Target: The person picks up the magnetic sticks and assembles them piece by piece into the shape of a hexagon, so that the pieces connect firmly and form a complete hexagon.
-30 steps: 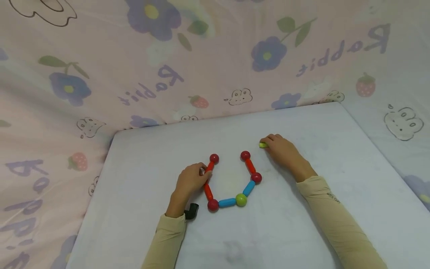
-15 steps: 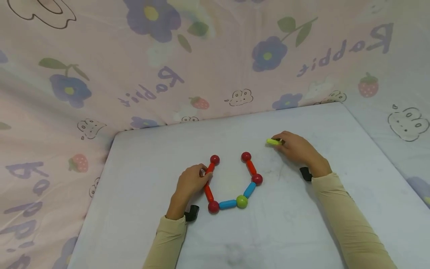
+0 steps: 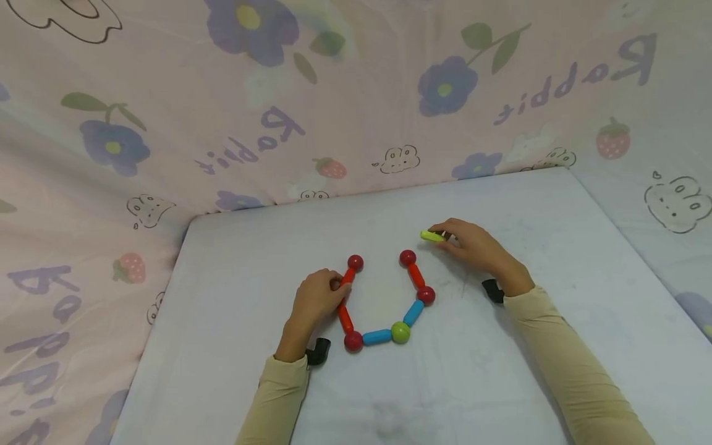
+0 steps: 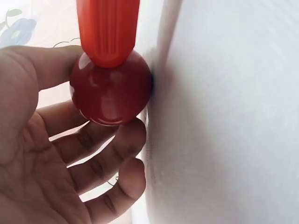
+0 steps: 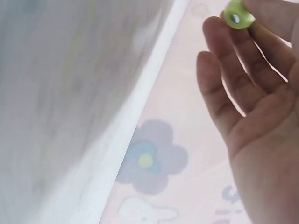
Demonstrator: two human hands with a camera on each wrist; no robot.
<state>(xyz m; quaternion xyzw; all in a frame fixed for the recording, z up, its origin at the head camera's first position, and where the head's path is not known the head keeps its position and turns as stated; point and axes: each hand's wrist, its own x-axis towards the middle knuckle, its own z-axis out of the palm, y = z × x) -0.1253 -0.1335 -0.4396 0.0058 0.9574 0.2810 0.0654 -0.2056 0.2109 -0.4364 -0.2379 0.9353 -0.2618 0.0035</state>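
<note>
Magnetic balls and rods form a U-shaped chain on the white table. My left hand [image 3: 317, 300] grips its left side, where two red rods meet; in the left wrist view, thumb and fingers are around a dark red ball [image 4: 110, 95] joined to a red rod [image 4: 107, 28]. That ball is hidden in the head view. Between the fingertips of my right hand [image 3: 470, 247] is a yellow-green rod [image 3: 431, 237], pinched and pointing left. It is apart from the dark red ball [image 3: 408, 258] ending the chain's right arm. Another dark red ball [image 3: 355, 263] tops the left arm.
Along the chain's bottom, a green ball [image 3: 400, 332] joins two blue rods [image 3: 377, 337]. The white table [image 3: 267, 395] meets a printed cloth [image 3: 356, 93] behind. Black camera mounts [image 3: 319, 351] sit at both wrists.
My right hand, with the yellow-green rod, moved right and then came back left toward the chain's open end. The left hand and the chain stay in place.
</note>
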